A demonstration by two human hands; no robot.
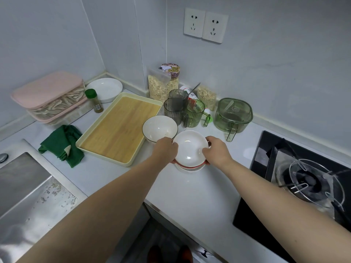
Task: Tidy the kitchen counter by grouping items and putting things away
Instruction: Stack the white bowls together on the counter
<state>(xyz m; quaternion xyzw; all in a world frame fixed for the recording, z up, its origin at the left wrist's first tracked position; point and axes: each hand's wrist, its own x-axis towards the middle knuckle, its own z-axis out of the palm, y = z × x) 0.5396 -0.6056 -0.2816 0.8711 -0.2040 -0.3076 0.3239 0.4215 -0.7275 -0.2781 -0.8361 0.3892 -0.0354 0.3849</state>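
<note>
I have both hands on the small stack of white bowls with a red-rimmed one underneath (190, 149): my left hand (165, 149) curls round its left rim and my right hand (216, 151) round its right, so each grip is clenched on the stack. It sits near the middle of the white stone surface (199, 188), just in front of the dark-rimmed white ceramic bowl (159, 128); whether it rests there or is just lifted I cannot tell.

Grouping looks partly done, I judge. The three ribbed translucent cups (185, 109) stand bunched together, touching, with the clear bags of oats (161, 87) and the green lidded plastic container (234, 115) close behind and beside them. The bowls are not yet one group: the dark-rimmed bowl stands apart from my stack, and a shallow white plate (104, 89) sits well away in the back corner. The folded green cloth (61, 145), the green-capped spice jar (94, 100) and the pink-lidded storage boxes (50, 95) remain scattered on the left.

For room, the bamboo-lined cream tray (121, 128) is empty and just left of my hands. Open surface lies in front of the stack toward me, ending at the surface's front edge. The black glass hob (266, 154) borders on the right, the steel sink (24, 179) on the far left.
</note>
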